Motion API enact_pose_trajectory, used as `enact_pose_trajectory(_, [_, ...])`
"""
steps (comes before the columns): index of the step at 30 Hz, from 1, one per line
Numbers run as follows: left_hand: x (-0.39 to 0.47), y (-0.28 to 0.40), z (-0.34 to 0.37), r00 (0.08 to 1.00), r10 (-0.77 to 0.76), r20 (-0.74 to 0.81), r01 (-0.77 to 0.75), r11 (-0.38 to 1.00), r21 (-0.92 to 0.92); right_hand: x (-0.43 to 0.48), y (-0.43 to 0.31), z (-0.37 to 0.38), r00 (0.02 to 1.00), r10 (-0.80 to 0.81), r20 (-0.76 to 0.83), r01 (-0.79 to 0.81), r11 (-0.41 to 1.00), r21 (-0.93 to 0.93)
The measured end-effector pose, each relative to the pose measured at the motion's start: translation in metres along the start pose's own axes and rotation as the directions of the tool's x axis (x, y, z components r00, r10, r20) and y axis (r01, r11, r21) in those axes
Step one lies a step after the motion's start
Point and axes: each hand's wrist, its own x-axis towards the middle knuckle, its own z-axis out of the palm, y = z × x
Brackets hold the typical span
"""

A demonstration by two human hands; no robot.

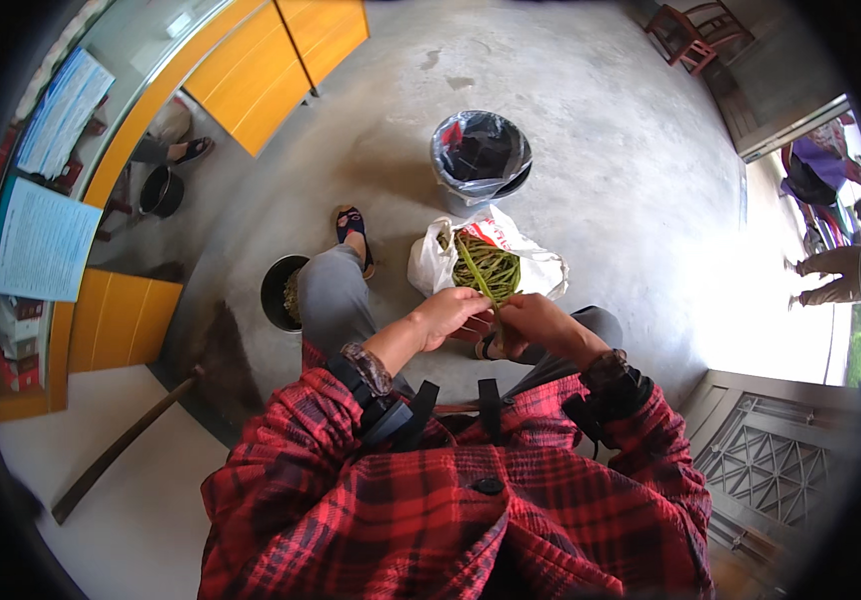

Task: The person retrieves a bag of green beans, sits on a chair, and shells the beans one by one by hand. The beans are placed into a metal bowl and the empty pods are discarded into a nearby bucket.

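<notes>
Both of my hands meet just in front of a white plastic bag (430, 262) that stands on the floor, its mouth spread wide. Inside the bag lie many long green bean pods (498, 270). My left hand (453, 315) pinches a long green pod (473, 264) between thumb and fingers, and the pod slants up over the bag. Close against it, my right hand (528, 322) has its fingers curled on the lower end of the same pod. Beside my left knee sits a dark metal pot (274, 289) with small pale pieces in it, partly hidden by the leg.
Beyond the bag stands a lined waste bin (442, 180). A glass-fronted yellow cabinet (119, 157) is at the left, near a long wooden handle (127, 446). A wooden chair (693, 37) stands far right. Another person's legs (828, 277) show by the bright doorway.
</notes>
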Motion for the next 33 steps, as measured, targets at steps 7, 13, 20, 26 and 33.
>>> enact_pose_trajectory(7, [0.006,0.027,-0.027,0.992,0.105,-0.074,-0.114,0.985,-0.131,0.045,-0.036,-0.06,0.918,-0.269,-0.292,0.358,0.88,0.313])
enact_pose_trajectory(13, [0.017,0.021,-0.057,0.989,0.02,-0.147,-0.039,0.991,-0.131,0.066,0.008,-0.059,0.97,-0.015,-0.242,0.108,0.92,0.377])
enact_pose_trajectory(20, [0.052,0.029,-0.092,0.904,0.164,-0.395,-0.159,0.986,0.044,0.108,0.061,-0.072,0.954,0.084,-0.288,-0.004,0.964,0.266])
enact_pose_trajectory(26, [0.082,0.05,-0.103,0.89,0.242,-0.386,-0.154,0.958,0.244,0.167,0.122,-0.057,0.958,0.001,-0.287,-0.078,0.963,-0.257])
enact_pose_trajectory(33, [0.101,0.05,-0.113,0.977,0.106,-0.184,-0.088,0.991,0.104,0.209,0.191,-0.035,0.969,0.091,-0.23,-0.189,0.872,-0.452])
